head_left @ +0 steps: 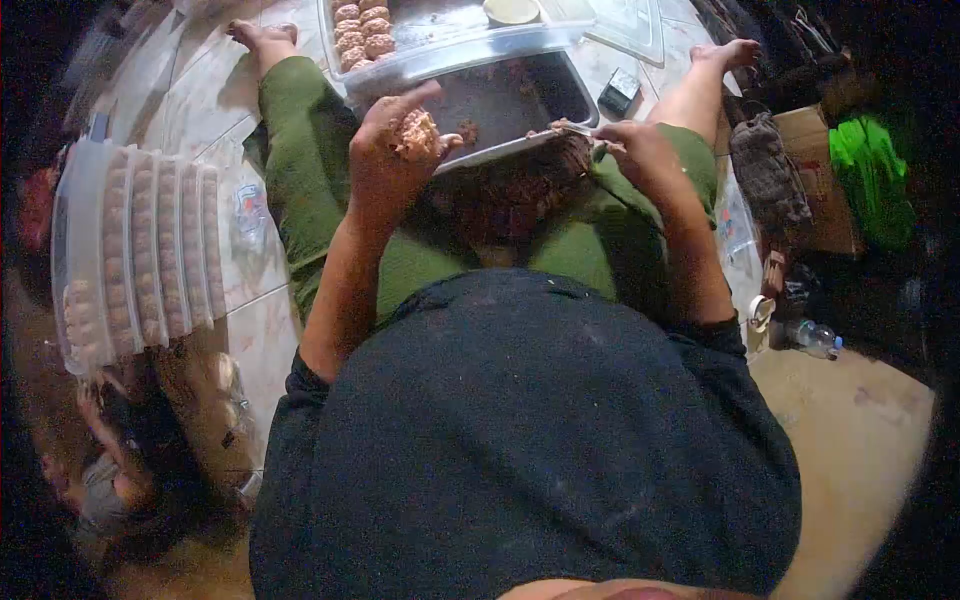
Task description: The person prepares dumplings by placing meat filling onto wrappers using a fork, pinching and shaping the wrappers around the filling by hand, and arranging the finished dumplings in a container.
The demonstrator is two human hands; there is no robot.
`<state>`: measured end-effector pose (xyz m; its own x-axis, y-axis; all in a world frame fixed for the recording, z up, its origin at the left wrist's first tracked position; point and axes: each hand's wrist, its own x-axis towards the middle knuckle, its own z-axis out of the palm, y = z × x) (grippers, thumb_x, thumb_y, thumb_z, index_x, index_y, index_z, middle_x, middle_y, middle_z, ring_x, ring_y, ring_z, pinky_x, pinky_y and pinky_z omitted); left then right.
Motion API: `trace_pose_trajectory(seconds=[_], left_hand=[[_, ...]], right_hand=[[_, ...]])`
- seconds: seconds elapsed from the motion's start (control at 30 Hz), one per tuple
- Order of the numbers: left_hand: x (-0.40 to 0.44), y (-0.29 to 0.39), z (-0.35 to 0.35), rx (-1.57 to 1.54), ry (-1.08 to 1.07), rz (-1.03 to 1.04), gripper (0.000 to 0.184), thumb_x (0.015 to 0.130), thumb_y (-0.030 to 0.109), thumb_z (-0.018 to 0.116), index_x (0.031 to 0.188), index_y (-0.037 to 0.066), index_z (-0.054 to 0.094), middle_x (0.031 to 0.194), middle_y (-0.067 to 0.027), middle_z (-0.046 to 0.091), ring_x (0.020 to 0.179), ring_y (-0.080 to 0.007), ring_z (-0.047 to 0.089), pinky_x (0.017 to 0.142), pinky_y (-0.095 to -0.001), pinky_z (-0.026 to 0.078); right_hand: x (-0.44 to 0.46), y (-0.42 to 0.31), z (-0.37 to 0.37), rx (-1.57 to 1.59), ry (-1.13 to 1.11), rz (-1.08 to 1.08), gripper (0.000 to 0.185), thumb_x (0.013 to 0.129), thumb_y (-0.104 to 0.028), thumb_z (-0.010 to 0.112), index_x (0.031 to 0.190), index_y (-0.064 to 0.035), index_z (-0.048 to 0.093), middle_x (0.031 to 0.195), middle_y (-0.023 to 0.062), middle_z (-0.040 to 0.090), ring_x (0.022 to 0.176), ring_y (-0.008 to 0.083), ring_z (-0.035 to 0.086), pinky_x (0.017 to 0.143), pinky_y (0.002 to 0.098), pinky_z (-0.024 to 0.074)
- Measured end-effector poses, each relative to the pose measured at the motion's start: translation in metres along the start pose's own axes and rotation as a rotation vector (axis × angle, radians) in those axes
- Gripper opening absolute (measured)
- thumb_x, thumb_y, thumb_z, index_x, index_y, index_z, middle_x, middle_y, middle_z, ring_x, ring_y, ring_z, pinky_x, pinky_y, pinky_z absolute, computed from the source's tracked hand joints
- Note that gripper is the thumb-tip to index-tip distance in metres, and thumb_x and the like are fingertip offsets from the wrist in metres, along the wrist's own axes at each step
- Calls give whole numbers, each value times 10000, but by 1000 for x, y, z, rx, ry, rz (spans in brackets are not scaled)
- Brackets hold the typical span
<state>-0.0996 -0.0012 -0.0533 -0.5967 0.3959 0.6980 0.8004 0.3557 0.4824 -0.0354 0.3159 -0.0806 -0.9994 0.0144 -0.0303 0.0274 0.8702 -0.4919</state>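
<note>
A pinkish lump of food mixture rests in my left hand, fingers curled round it, over the near left corner of a dark tray. At the tray's near right edge my right hand is closed on the handle of a thin utensil, whose tip has bits of mixture on it. Smears of mixture lie in the tray. Behind the tray a clear plastic container holds rows of rounded balls at its left and a pale round lid or dish.
Clear containers filled with rows of balls stand at the left. A small dark box lies right of the tray. Farther right are a cardboard box, a bright green bag and a plastic bottle. Another person's arm shows lower left.
</note>
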Motion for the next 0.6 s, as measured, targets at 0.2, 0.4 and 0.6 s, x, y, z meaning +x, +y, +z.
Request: trace_pose_trajectory(seconds=[0.2, 0.4, 0.6], left_hand=[[-5, 3, 9, -573, -28, -393, 297, 682, 111, 760, 893, 1, 582, 691, -5, 568, 669, -68, 526, 634, -200, 438], [6, 28, 2, -561, -76, -487, 231, 727, 129, 730, 837, 15, 562, 674, 20, 558, 616, -42, 506, 555, -188, 423], [3, 30, -4, -716, -43, -442, 202, 768, 161, 687, 819, 20, 553, 678, 19, 564, 596, -42, 512, 515, -191, 423]], right_hand=[[-7, -24, -34, -238, 131, -91, 196, 775, -59, 594, 965, -76, 637, 891, 166, 628, 802, 296, 621, 688, 354, 481], [-6, -94, -28, 193, 430, -641, 217, 761, -17, 600, 970, -55, 645, 899, 131, 621, 790, 211, 623, 674, 298, 503], [-9, -133, 0, 273, 318, -809, 316, 694, 12, 621, 1006, -36, 645, 922, 108, 573, 790, 203, 599, 691, 267, 493]])
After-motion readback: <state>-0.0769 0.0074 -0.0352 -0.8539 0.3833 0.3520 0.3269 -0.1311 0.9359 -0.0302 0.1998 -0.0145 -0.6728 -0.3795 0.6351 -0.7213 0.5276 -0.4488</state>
